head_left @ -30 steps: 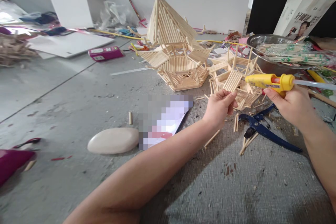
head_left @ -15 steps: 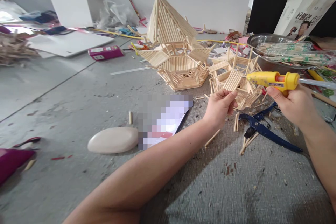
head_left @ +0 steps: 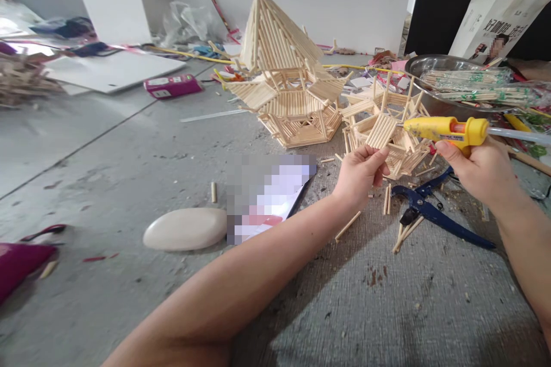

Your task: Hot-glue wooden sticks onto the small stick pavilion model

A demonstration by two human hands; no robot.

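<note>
Between the thumb and fingers of my left hand (head_left: 364,172) is a small panel of wooden sticks (head_left: 381,131) laid side by side. My right hand (head_left: 484,169) grips a yellow hot glue gun (head_left: 447,129), a clear glue stick (head_left: 516,135) running out of its rear. The gun's nozzle points left and is at the panel's right edge; whether it touches I cannot tell. Behind both hands stands a partly built stick model (head_left: 408,146), open at the top. Left of it is a taller stick pavilion (head_left: 297,97) with a pointed roof.
Blue-handled cutters (head_left: 443,221) and loose sticks (head_left: 404,235) lie below my hands. A phone (head_left: 275,200) and a pale oval object (head_left: 185,229) are left of my forearm. A metal basin (head_left: 447,102) with packaged sticks and a white bag (head_left: 495,17) stand back right.
Almost nothing differs. The glue gun and my right hand have shifted very slightly left; my left hand keeps the panel in place.
</note>
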